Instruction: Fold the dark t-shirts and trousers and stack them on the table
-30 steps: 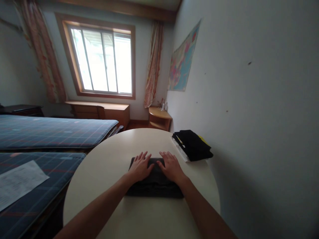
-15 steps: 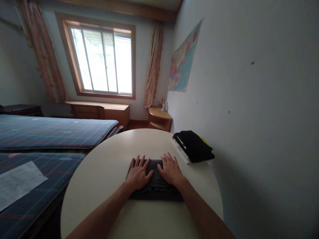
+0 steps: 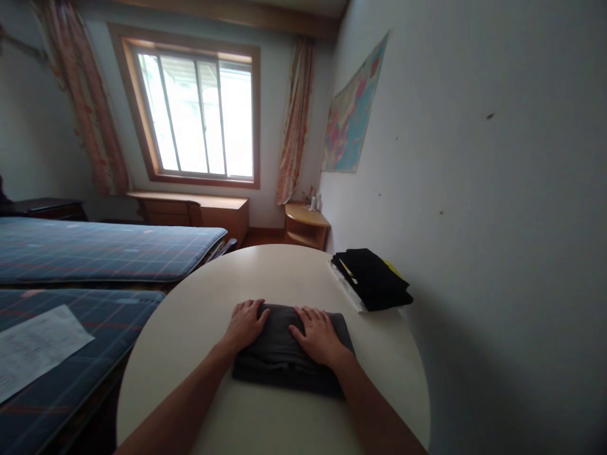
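A dark grey folded garment [image 3: 279, 344] lies flat on the round cream table [image 3: 190, 354], its layers showing along the near edge. My left hand [image 3: 245, 324] rests at its left edge, with the thumb on the cloth and the fingers reaching toward the far left corner. Spread over the right half of the cloth is my right hand [image 3: 317, 333], palm down with the fingers pointing away from me. Neither hand grasps anything. Which kind of garment it is cannot be made out.
A stack of black folded cloth [image 3: 372, 278] on white packaging sits at the table's right, beside the wall. To the left are plaid mattresses [image 3: 109, 249], one bearing a paper sheet [image 3: 40, 347]. A desk [image 3: 213, 208] stands under the window.
My left hand has slid left to the garment's edge. The right hand has shifted slightly left and nearer me. The garment now looks turned a little, its near right corner closer to me.
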Demonstrator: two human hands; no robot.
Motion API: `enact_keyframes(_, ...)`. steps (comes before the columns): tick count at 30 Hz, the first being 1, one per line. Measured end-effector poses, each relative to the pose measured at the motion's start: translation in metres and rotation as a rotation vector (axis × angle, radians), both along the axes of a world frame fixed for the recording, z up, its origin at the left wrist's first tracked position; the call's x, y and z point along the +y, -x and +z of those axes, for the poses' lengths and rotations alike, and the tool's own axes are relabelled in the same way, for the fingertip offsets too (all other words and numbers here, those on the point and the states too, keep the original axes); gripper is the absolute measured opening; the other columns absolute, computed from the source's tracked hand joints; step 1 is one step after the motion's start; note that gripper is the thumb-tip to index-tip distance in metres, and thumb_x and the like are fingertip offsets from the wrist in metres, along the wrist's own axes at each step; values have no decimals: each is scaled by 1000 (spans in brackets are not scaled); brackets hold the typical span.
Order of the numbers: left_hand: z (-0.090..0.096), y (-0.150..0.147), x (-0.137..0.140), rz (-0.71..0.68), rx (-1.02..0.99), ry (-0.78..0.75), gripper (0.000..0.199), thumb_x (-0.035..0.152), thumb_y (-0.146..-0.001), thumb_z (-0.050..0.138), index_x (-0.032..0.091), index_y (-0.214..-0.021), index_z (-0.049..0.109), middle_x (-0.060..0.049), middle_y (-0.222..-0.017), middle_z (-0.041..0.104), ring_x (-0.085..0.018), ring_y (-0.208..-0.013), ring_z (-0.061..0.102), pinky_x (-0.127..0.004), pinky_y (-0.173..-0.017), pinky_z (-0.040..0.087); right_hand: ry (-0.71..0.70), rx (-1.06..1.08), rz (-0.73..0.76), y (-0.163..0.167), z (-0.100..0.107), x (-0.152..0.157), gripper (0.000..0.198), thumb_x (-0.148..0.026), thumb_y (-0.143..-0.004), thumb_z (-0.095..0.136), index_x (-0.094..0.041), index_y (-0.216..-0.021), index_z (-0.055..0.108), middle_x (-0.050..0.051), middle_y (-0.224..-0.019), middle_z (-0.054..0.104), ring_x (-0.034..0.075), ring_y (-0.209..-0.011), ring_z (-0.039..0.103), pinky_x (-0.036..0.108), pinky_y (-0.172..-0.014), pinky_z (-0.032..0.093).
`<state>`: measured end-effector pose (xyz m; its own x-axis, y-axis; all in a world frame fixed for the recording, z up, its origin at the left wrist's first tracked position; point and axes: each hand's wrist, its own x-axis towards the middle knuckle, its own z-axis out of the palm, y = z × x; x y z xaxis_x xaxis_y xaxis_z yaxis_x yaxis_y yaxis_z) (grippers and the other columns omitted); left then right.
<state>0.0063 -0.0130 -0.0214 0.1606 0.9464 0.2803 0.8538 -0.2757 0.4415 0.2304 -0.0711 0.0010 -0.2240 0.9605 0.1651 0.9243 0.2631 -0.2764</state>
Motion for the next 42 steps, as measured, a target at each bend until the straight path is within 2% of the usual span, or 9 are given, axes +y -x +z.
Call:
enact_keyframes(5,-1,-4,4,-139,-396,32,43,36,-81,61,15,-119,62,-13,-119,65,-26,-108,61,-39,-98,47,47,108,27,-25,18,-14,51,-54,-94,47,-23,-133,58,10,-132,62,29,-123,53,45,-107,34)
enact_keyframes(10,7,-11,-3,-168,-711,162,47,46,-80,61,16,-115,62,-12,-109,68,-24,-90,67,-35,-75,56,98,298,56,-50,28,-11,48,-51,-97,41,-17,-119,68,11,-114,70,23,-106,63,33,-95,43)
enact_keyframes(14,17,-16,-14,-258,-862,163,45,45,-78,67,18,-114,62,-10,-112,67,-21,-91,66,-33,-75,56,142,285,60,-50,31,-12,52,-59,-94,42,-20,-104,74,10,-104,72,23,-94,66,31,-87,45)
enact_keyframes(19,26,-19,-26,-368,-1017,149,47,40,-78,71,19,-119,59,-10,-117,65,-18,-87,65,-30,-76,55,175,305,72,-47,37,-19,45,-60,-87,56,-19,-102,66,7,-97,71,22,-88,65,29,-77,44)
enact_keyframes(22,32,-15,-30,-402,-1045,185,44,41,-81,68,19,-118,62,-9,-116,67,-20,-94,65,-31,-81,54,192,318,109,-50,41,-21,38,-55,-84,63,-20,-98,63,4,-90,70,20,-82,63,28,-71,42)
enact_keyframes(26,39,-6,-30,-468,-1070,306,35,39,-88,57,17,-111,70,-10,-119,69,-26,-112,62,-37,-98,48,175,381,160,-54,46,-23,33,-51,-85,64,-20,-97,61,2,-87,68,18,-79,61,27,-69,42)
enact_keyframes(32,39,2,-26,-615,-1113,481,51,40,-79,74,18,-124,64,-13,-130,65,-30,-119,61,-43,-104,45,187,442,177,-56,43,-20,35,-51,-82,67,-19,-95,62,0,-85,67,18,-77,60,26,-68,43)
enact_keyframes(38,31,-5,-21,-475,-1095,391,54,51,-72,77,15,-111,70,-11,-108,75,-29,-103,69,-45,-98,50,208,457,179,-58,39,-17,34,-49,-81,70,-20,-99,65,1,-88,70,19,-80,63,27,-70,45)
enact_keyframes(42,35,-12,-28,-416,-1048,352,51,50,-71,77,15,-108,72,-10,-104,76,-29,-99,70,-44,-95,53,194,456,227,-57,38,-16,31,-43,-84,68,-22,-107,67,3,-99,72,21,-90,65,30,-80,48)
